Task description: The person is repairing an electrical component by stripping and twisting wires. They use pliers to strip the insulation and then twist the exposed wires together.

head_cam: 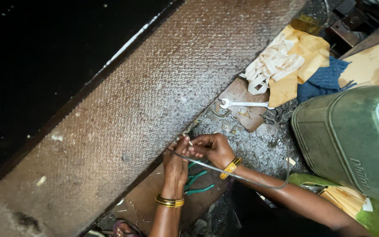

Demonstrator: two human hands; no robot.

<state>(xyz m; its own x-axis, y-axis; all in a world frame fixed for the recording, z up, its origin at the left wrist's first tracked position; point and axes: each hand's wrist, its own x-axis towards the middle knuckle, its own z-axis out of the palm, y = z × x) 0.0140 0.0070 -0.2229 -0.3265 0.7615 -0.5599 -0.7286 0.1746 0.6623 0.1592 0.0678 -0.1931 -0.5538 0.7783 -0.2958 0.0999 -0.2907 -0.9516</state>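
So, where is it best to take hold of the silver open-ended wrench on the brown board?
Probably grip the silver open-ended wrench at mid-shaft, coming from above. It lies flat on the brown board, shaft bare and narrow; its far end runs under the yellow paper, so there is less room there.

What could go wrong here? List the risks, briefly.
1. The wire loops loosely from both hands past the right arm; it might snag or whip free while the fingers pinch it against the mesh panel.
2. The panel's edge sits right against the left hand and right hand, so scrapes seem possible.
3. The green pliers lie under the wrists and could be knocked.
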